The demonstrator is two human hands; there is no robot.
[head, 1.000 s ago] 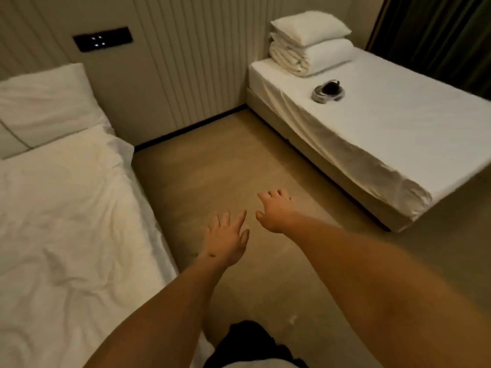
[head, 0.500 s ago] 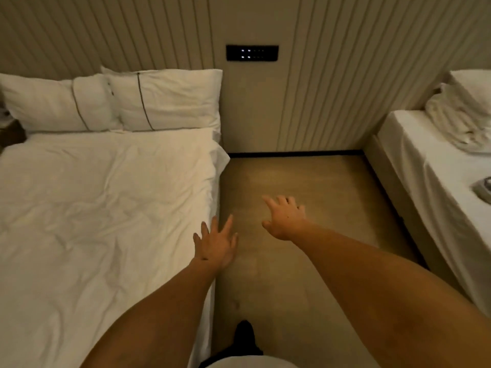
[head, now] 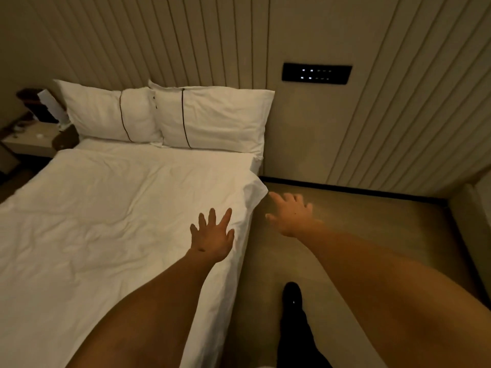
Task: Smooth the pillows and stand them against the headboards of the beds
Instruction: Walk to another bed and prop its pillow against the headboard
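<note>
**Both hands empty, pillows well ahead at the headboard**

Left hand (head: 212, 236) is hovering at lower centre of the frame, over the right edge of the bed (head: 111, 221), palm down, fingers spread wide and gripping nothing. Whether the palm is touching the white duvet (head: 79, 235) cannot be told from this angle.

Right hand (head: 291, 216) is reaching out just right of centre, over the bare floor (head: 358, 221) beside the bed's corner. Fingers are loosely splayed (slightly blurred), holding nothing.

Two white pillows with dark piping are sitting in the upper left of the frame, well apart from both hands and farther up the bed. The left pillow (head: 106, 112) and the right pillow (head: 220, 118) are leaning upright against the ribbed headboard wall (head: 159, 49), side by side, their inner edges overlapping. The right pillow is lying closest to the left hand, up and slightly left of it.

A dark switch panel (head: 317, 74) with small lit dots is showing on the wall at upper right. A cluttered nightstand (head: 29, 139) is standing at the far left edge. A dark shoe (head: 292, 296) is showing at bottom centre.
</note>
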